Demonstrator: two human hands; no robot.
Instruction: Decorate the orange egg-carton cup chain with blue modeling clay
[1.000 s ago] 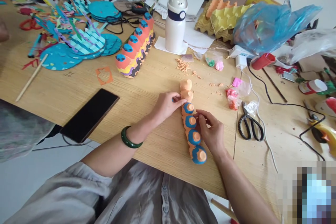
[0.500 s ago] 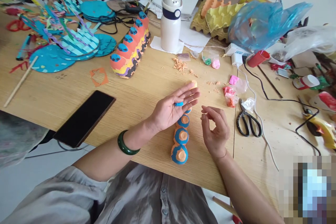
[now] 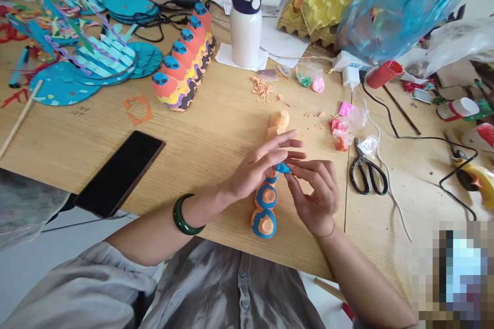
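While right hand (image 3: pixel 317 193) pinches blue lump (image 3: pixel 283 168), left hand (image 3: pixel 249 170) outstretched; bumpy strip (image 3: pixel 267 197) near table edge (image 3: pixel 285 261).

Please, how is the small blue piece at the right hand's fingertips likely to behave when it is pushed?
The blue piece is probably soft, not stiff: it seems to taper where the right hand pinches it. It may flatten and cling, since similar blue coats parts of the bumpy orange strip. Being so small, it is likely light.

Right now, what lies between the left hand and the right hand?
The head view shows a small blue clay-like lump, pinched by the right hand; behind it, a partly hidden, bumpy orange-and-blue strip.
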